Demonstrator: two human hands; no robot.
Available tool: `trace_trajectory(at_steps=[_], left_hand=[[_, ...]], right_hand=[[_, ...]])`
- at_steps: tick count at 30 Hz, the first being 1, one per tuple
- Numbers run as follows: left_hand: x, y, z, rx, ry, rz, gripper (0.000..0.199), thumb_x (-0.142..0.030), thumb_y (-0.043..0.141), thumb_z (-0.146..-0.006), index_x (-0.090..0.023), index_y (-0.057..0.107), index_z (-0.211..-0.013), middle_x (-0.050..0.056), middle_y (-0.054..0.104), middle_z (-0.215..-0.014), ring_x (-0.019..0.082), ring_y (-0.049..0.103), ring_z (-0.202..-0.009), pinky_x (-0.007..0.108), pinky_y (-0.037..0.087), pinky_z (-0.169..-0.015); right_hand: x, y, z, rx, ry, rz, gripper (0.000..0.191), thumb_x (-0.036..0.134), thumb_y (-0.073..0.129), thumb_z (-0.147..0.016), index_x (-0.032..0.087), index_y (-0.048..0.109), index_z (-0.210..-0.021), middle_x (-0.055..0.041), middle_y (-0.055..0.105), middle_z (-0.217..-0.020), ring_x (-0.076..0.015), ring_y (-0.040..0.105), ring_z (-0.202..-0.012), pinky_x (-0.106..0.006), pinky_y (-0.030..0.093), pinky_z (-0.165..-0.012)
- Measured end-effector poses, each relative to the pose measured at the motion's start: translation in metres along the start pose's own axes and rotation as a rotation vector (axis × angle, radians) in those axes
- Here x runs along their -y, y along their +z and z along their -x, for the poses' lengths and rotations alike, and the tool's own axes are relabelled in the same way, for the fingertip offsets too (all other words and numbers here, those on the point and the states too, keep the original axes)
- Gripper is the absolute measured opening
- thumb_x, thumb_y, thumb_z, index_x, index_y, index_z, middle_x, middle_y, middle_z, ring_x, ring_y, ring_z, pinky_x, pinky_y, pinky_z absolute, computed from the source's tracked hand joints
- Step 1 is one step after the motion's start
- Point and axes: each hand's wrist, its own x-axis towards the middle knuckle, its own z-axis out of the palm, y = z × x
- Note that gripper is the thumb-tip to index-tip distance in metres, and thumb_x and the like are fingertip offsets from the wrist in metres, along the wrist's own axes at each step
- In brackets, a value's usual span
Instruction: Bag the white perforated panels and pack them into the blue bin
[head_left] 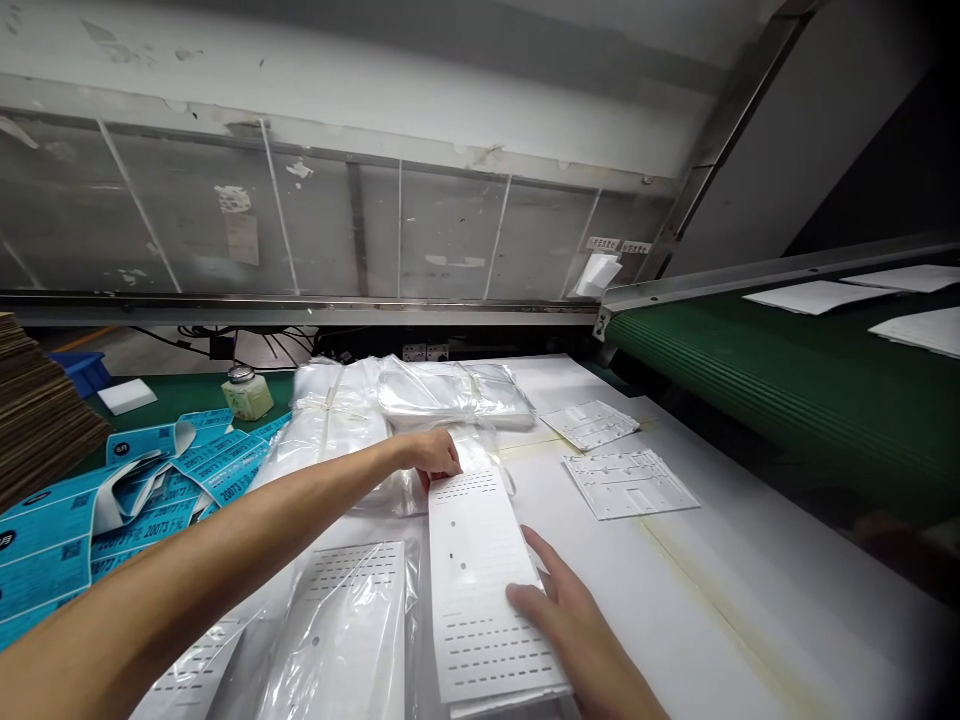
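My right hand (574, 625) grips a thin stack of white slotted sheets (487, 590) by its right edge, thumb on top. Small holes and rows of dashes mark the upper sheet. At the far end of this stack, my left hand (435, 455) is closed with its fingertips pointing down, over the near side of the clear plastic bags (330, 410). What those fingers pinch is hidden. Left of the held stack lies a similar white piece inside a clear bag (345, 630), and another slotted piece (191, 670) lies partly under my left forearm.
Two white moulded-looking panels (630, 483) lie on the white table surface (720, 560) to the right. A green conveyor belt (720, 350) carries white sheets beyond. Blue label sheets (157, 500), a small jar (246, 393) and a cardboard stack (41, 420) are at left.
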Motion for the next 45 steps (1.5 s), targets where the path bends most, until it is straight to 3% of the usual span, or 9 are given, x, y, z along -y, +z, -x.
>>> trace_trajectory(at_steps=[7,13,19,24,29,32,35,38,45], left_hand=[[0.003,-0.003,0.0,-0.012,0.04,-0.03,0.013,-0.026,0.069,-0.066,-0.013,0.069,-0.066,0.004,0.067,-0.065,0.016,0.064,-0.062,0.033,0.055,-0.066],[-0.003,-0.001,0.007,-0.002,0.036,-0.103,0.006,-0.016,0.066,-0.067,-0.012,0.068,-0.071,0.002,0.066,-0.064,0.014,0.063,-0.062,0.03,0.054,-0.065],[-0.006,0.0,0.008,-0.049,0.035,-0.161,0.005,-0.015,0.059,-0.078,-0.011,0.062,-0.079,0.0,0.064,-0.069,0.012,0.061,-0.063,0.029,0.052,-0.062],[-0.01,-0.004,0.008,-0.066,0.058,-0.16,0.016,-0.01,0.055,-0.07,-0.012,0.064,-0.084,0.003,0.066,-0.07,0.014,0.062,-0.062,0.027,0.052,-0.059],[-0.015,-0.011,0.011,-0.082,0.108,-0.155,0.019,-0.014,0.055,-0.069,-0.012,0.065,-0.085,0.005,0.067,-0.073,0.015,0.062,-0.064,0.025,0.052,-0.058],[-0.018,-0.015,0.012,-0.08,0.133,-0.159,0.019,-0.016,0.055,-0.069,-0.012,0.066,-0.085,0.005,0.067,-0.073,0.015,0.062,-0.063,0.025,0.052,-0.056],[-0.019,-0.016,0.014,-0.084,0.156,-0.166,0.021,-0.017,0.055,-0.069,-0.012,0.066,-0.087,0.005,0.067,-0.074,0.015,0.063,-0.063,0.026,0.053,-0.057],[-0.02,-0.018,0.018,-0.097,0.178,-0.177,0.022,-0.017,0.053,-0.07,-0.013,0.065,-0.088,0.005,0.068,-0.074,0.016,0.064,-0.064,0.026,0.053,-0.057],[-0.023,-0.017,0.025,-0.107,0.222,-0.192,0.018,-0.017,0.051,-0.07,-0.013,0.064,-0.083,0.006,0.067,-0.073,0.017,0.064,-0.066,0.025,0.052,-0.057]], right_hand=[[-0.007,-0.01,0.0,-0.043,0.029,0.049,0.071,0.036,0.058,-0.074,0.027,0.029,-0.139,-0.0072,0.051,-0.133,-0.0274,0.056,-0.112,-0.039,0.048,-0.087],[-0.012,-0.017,-0.001,-0.032,0.051,0.031,0.08,0.039,0.062,-0.073,0.026,0.023,-0.142,-0.0065,0.049,-0.135,-0.0275,0.054,-0.114,-0.037,0.047,-0.088],[-0.009,-0.02,0.0,-0.059,0.01,0.049,0.076,0.039,0.06,-0.074,0.025,0.026,-0.14,-0.0075,0.05,-0.134,-0.028,0.051,-0.117,-0.038,0.046,-0.09],[-0.009,-0.024,-0.001,-0.119,-0.034,0.152,0.072,0.039,0.057,-0.077,0.027,0.026,-0.14,-0.0057,0.044,-0.139,-0.0254,0.043,-0.125,-0.039,0.041,-0.097],[0.0,-0.013,0.006,-0.152,-0.103,0.317,0.071,0.036,0.053,-0.08,0.027,0.021,-0.143,-0.0033,0.039,-0.143,-0.0234,0.039,-0.128,-0.038,0.035,-0.102],[0.009,-0.004,0.005,-0.069,-0.116,0.334,0.072,0.031,0.054,-0.079,0.029,0.021,-0.143,-0.0046,0.045,-0.138,-0.0249,0.05,-0.118,-0.038,0.042,-0.094],[0.015,-0.002,-0.007,0.074,-0.058,0.221,0.074,0.03,0.059,-0.076,0.027,0.025,-0.142,-0.0091,0.05,-0.133,-0.0255,0.061,-0.099,-0.036,0.049,-0.079],[0.016,-0.004,-0.022,0.109,-0.017,0.086,0.072,0.031,0.059,-0.076,0.024,0.026,-0.14,-0.0122,0.057,-0.123,-0.0227,0.065,-0.082,-0.034,0.05,-0.069],[0.014,0.003,-0.031,0.113,-0.028,-0.002,0.073,0.029,0.062,-0.076,0.023,0.025,-0.139,-0.0122,0.056,-0.12,-0.0223,0.065,-0.084,-0.034,0.051,-0.071]])
